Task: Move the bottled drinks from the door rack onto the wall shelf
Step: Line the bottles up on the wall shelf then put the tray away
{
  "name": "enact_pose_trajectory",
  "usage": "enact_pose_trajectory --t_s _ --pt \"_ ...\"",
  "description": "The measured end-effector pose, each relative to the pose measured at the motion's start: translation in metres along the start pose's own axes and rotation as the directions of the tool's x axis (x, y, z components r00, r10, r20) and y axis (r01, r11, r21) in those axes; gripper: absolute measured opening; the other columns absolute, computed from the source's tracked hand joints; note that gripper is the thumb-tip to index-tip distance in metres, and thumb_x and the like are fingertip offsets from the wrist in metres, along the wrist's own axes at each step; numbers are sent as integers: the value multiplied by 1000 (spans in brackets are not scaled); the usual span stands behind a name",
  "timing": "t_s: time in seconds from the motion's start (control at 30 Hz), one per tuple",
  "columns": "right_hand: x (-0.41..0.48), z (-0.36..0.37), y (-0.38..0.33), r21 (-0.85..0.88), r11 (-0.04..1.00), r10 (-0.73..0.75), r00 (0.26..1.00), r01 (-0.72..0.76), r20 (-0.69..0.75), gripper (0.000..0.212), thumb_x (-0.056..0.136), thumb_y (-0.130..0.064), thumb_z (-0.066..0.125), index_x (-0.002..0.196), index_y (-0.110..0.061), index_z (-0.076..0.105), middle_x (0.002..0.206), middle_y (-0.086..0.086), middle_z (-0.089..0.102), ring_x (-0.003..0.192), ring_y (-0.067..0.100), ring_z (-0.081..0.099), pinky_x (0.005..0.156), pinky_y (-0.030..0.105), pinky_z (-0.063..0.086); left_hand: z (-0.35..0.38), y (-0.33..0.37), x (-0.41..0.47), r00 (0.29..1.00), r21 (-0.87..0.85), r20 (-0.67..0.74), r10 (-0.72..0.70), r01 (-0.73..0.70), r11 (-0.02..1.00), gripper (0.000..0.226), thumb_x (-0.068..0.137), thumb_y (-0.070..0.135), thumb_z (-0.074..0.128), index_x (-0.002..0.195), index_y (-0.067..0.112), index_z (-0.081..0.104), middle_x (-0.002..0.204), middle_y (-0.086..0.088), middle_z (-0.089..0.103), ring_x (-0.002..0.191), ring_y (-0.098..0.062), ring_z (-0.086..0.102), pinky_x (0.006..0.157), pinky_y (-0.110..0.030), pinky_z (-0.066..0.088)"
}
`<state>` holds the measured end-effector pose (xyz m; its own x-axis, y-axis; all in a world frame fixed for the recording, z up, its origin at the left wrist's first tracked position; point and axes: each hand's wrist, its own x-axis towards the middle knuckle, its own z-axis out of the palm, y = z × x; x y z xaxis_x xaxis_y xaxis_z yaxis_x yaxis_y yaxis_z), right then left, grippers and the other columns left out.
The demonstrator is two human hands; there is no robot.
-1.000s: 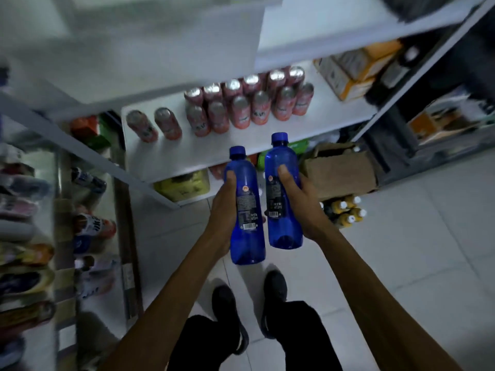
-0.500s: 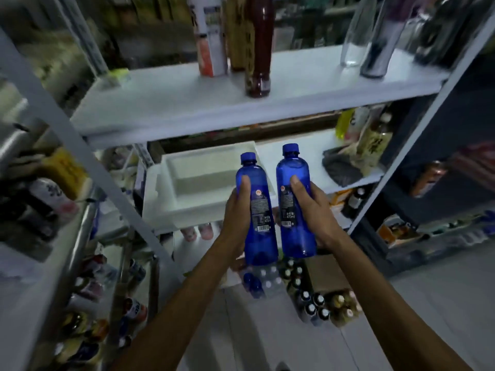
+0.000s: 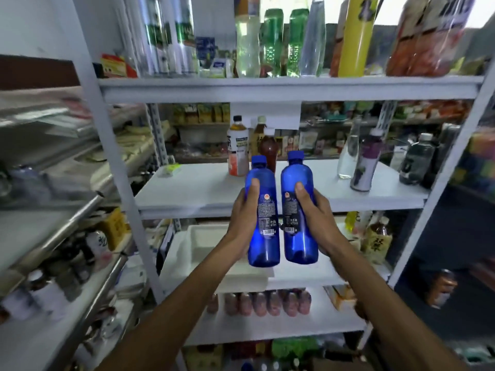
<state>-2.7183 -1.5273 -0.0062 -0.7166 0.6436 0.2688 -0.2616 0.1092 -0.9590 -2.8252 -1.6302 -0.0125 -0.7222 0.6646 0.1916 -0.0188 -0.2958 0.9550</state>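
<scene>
Left blue bottle [image 3: 263,218] and right blue bottle [image 3: 298,210], upright side by side at frame centre, are gripped by the curled fingers of the left hand [image 3: 242,218] and right hand [image 3: 314,215]. Behind them runs the white shelf board [image 3: 192,188]. An orange-labelled bottle [image 3: 237,151] and a dark red bottle [image 3: 268,149] stand behind their caps, a purple-labelled bottle [image 3: 365,162] farther right.

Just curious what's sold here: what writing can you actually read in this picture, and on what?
"470ml": label of the left blue bottle.
"470ml": label of the right blue bottle.
Other print on them, and everywhere else: too small or blurred to read.
</scene>
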Motion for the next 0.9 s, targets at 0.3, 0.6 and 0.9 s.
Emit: enact_pose_trajectory --t_s 0.3,0.6,0.9 --pt "11 -13 -20 -35 999 -11 998 13 61 64 81 -62 60 105 -3 57 85 10 64 75 22 64 71 40 55 15 23 -14 993 38 -99 72 -68 997 44 91 58 45 107 20 62 68 7 65 62 -11 62 68 -38 52" --pt "19 37 -20 52 997 -62 984 54 166 41 90 -51 56 105 -13 60 82 3 66 72 14 65 64 27 54 -22 48 -34 944 44 -292 154 -148 988 59 79 64 50 110 14 56 76 -3 57 71 -24 55 69 -44 51" --pt "8 126 -17 113 991 -105 935 70 339 31 96 -42 53 95 -11 57 71 -1 61 61 8 60 57 21 49 -100 64 -73 878 137 -420 230 -189 972 61 84 68 55 111 13 58 90 -14 62 80 -31 58 77 -58 51"
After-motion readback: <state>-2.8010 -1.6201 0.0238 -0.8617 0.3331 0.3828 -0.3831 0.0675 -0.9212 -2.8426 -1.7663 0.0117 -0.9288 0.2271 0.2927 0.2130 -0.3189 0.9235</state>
